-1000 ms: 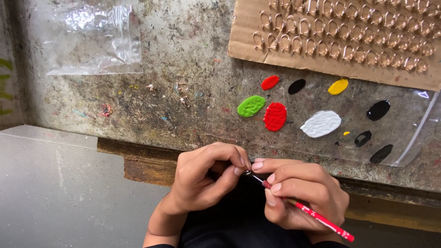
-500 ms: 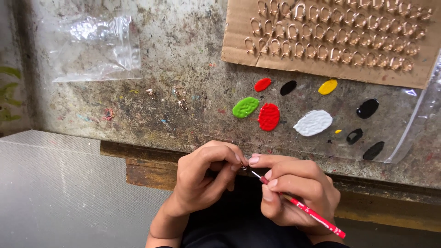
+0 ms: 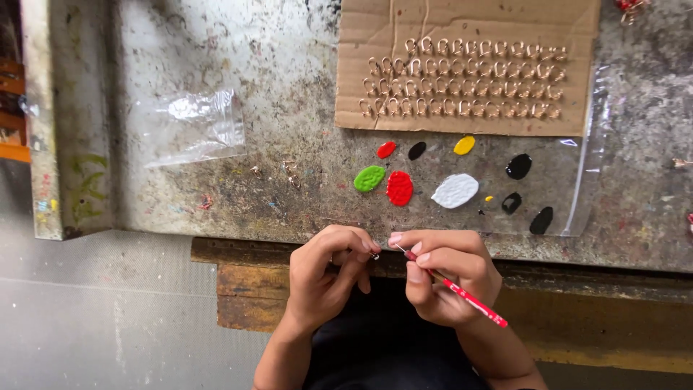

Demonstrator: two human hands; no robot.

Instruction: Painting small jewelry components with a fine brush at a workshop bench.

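My left hand pinches a tiny metal piece between thumb and fingertips, just below the bench's front edge. My right hand grips a thin red brush, its fine tip touching that piece. On the bench above lies a clear plastic sheet with paint blobs: green, red, white, yellow and several black ones. A cardboard sheet farther back carries rows of small metal hooks.
A crumpled clear plastic bag lies at the left of the stained grey bench. A few loose hooks sit near the paint. The bench's wooden front rail runs under my hands; grey floor is at lower left.
The view has shifted, so the bench and paint sit more to the right and higher. My hands stay together with the brush tip on the small piece.
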